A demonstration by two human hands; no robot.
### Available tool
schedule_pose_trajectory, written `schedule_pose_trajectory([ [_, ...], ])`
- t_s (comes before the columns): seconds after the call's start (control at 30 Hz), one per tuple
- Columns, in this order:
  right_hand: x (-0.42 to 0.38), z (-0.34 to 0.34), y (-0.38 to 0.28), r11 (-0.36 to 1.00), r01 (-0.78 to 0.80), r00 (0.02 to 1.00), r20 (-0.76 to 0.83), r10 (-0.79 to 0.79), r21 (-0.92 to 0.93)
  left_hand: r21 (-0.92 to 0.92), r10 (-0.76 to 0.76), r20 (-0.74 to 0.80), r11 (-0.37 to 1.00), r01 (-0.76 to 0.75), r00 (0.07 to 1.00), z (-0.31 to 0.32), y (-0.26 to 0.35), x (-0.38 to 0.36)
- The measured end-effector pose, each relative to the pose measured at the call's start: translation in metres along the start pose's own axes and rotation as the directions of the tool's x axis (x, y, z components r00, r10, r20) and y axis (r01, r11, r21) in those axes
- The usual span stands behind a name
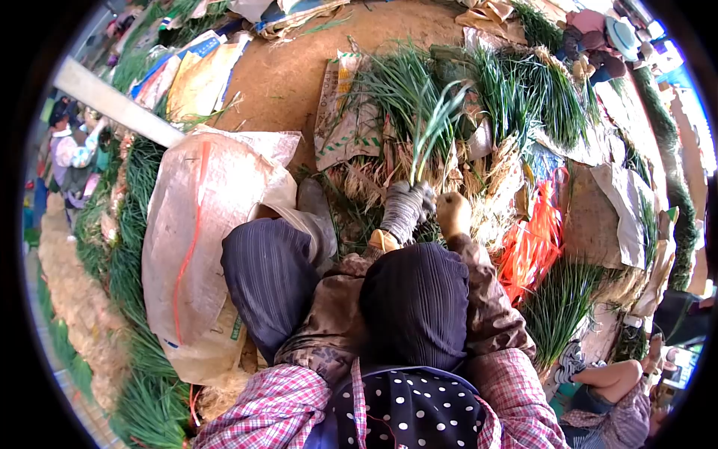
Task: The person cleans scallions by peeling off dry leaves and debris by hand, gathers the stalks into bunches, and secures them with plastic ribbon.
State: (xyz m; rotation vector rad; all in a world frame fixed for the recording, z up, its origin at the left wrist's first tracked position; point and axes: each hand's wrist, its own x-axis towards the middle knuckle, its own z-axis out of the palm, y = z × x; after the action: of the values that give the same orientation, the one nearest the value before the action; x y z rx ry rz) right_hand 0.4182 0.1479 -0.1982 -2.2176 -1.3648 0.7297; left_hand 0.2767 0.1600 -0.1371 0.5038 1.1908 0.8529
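Observation:
My left hand (407, 206), in a grey knitted glove, is closed around a few green onions (426, 146), whose long leaves point up and away from me. Just to its right, my right hand (453, 215), in tan, has its fingers curled closed. Whatever those fingers hold, if anything, is hidden. Both hands are beyond my knees, near a pile of green onions (404, 90) with pale, stringy root ends facing me. More loose roots (505, 176) lie to the right of my right hand.
A large whitish sack (217, 217) with a red stripe lies left of my knees. Orange-red plastic strips (532, 243) are at the right. Long rows of green onions (138, 217) line the left side. Other people (609, 419) sit around the edges. Brown ground (288, 75) lies ahead.

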Motion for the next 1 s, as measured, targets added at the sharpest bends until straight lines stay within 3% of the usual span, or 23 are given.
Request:
schedule_pose_trajectory([
  [0.07, -0.018, -0.002, 0.023, 0.965, 0.155, 0.959, 0.265, -0.095, -0.213, -0.102, 0.226, 0.027, 0.969, -0.223, 0.974, -0.004, 0.011, -0.005],
  [0.1, -0.028, -0.005, 0.029, 0.922, 0.263, 0.859, 0.503, -0.091, -0.282, -0.23, 0.199, 0.062, 0.957, -0.18, 0.978, -0.007, 0.015, -0.006],
  [0.2, -0.02, -0.008, 0.026, 0.803, 0.38, 0.787, 0.616, -0.02, -0.459, -0.248, 0.078, -0.012, 0.966, -0.079, 0.997, -0.007, 0.004, 0.002],
  [0.23, -0.022, -0.029, -0.005, 0.808, 0.294, 0.945, 0.284, -0.163, -0.512, -0.205, -0.018, -0.004, 0.979, 0.017, 1.0, -0.01, 0.002, 0.005],
  [0.27, 0.002, -0.022, 0.004, 0.902, 0.256, 0.959, -0.028, -0.283, -0.349, -0.171, -0.078, -0.006, 0.982, 0.076, 0.997, -0.011, 0.0, 0.008],
  [0.33, 0.037, -0.042, -0.034, 0.903, 0.263, 0.921, -0.192, -0.34, -0.34, 0.008, -0.148, -0.053, 0.989, 0.149, 0.988, -0.011, 0.006, 0.004],
  [0.37, 0.065, -0.046, -0.042, 0.956, 0.105, 0.989, -0.068, -0.129, -0.274, 0.018, -0.128, -0.056, 0.991, 0.13, 0.99, -0.009, 0.006, 0.005],
  [0.43, 0.104, -0.037, -0.03, 0.941, 0.003, 0.999, -0.036, -0.016, -0.338, 0.077, -0.084, -0.028, 0.993, 0.086, 0.996, -0.009, 0.0, 0.01],
  [0.5, 0.107, -0.021, -0.015, 0.804, 0.182, 0.964, -0.059, -0.26, -0.567, 0.058, -0.099, -0.038, 0.993, 0.101, 0.994, -0.006, 0.0, 0.017],
  [0.53, 0.072, -0.031, -0.025, 0.857, 0.293, 0.929, -0.087, -0.36, -0.424, 0.054, -0.105, -0.05, 0.993, 0.108, 0.993, -0.003, 0.005, 0.013],
  [0.57, 0.036, -0.041, -0.037, 0.867, 0.412, 0.883, -0.113, -0.456, -0.279, -0.047, -0.035, 0.056, 0.998, 0.038, 0.998, -0.008, -0.009, 0.021],
  [0.6, 0.011, -0.041, -0.038, 0.854, 0.428, 0.884, -0.061, -0.464, -0.296, -0.02, -0.001, 0.072, 1.0, 0.002, 0.997, -0.008, -0.013, 0.023],
  [0.63, -0.001, -0.021, -0.007, 0.768, 0.615, 0.753, -0.158, -0.639, -0.177, -0.046, 0.077, 0.137, 0.996, -0.071, 0.988, -0.013, -0.025, 0.031],
  [0.67, -0.038, -0.038, -0.027, 0.734, 0.594, 0.773, -0.018, -0.634, -0.33, 0.011, 0.073, 0.127, 0.997, -0.075, 0.989, -0.014, -0.033, 0.041],
  [0.7, -0.051, -0.039, -0.023, 0.764, 0.63, 0.774, 0.042, -0.631, -0.136, 0.067, 0.07, 0.117, 0.995, -0.078, 0.991, -0.012, -0.032, 0.043],
  [0.73, -0.059, -0.041, -0.023, 0.773, 0.632, 0.766, 0.099, -0.635, 0.064, -0.006, 0.021, 0.186, 1.0, -0.02, 0.982, -0.017, -0.035, 0.037],
  [0.77, -0.055, -0.049, -0.025, 0.912, 0.408, 0.858, 0.319, -0.402, 0.05, 0.065, 0.047, 0.173, 0.996, -0.059, 0.984, -0.02, -0.035, 0.034],
  [0.8, -0.053, -0.053, -0.04, 0.96, 0.251, 0.932, 0.239, -0.274, 0.123, 0.135, 0.079, 0.164, 0.986, -0.101, 0.983, -0.022, -0.039, 0.037],
  [0.87, -0.017, -0.042, -0.04, 0.947, 0.108, 0.949, 0.252, -0.189, 0.304, 0.149, -0.005, 0.122, 0.989, -0.013, 0.993, -0.02, -0.039, 0.037],
  [0.9, -0.003, -0.026, -0.037, 0.89, 0.07, 0.975, 0.157, -0.156, 0.45, 0.116, -0.025, 0.107, 0.993, 0.013, 0.994, -0.017, -0.042, 0.037],
  [0.93, 0.008, -0.022, -0.046, 0.765, -0.15, 0.968, 0.25, -0.015, 0.626, 0.082, -0.046, 0.093, 0.996, 0.038, 0.995, -0.014, -0.035, 0.032],
  [0.97, 0.016, -0.017, -0.046, 0.654, -0.259, 0.955, 0.292, 0.061, 0.711, 0.291, -0.004, 0.052, 0.957, -0.012, 0.999, -0.014, -0.027, 0.028],
  [1.0, 0.019, -0.015, -0.049, 0.522, -0.359, 0.93, 0.342, 0.132, 0.774, 0.306, 0.082, 0.009, 0.949, -0.081, 0.997, -0.014, -0.021, 0.023],
])
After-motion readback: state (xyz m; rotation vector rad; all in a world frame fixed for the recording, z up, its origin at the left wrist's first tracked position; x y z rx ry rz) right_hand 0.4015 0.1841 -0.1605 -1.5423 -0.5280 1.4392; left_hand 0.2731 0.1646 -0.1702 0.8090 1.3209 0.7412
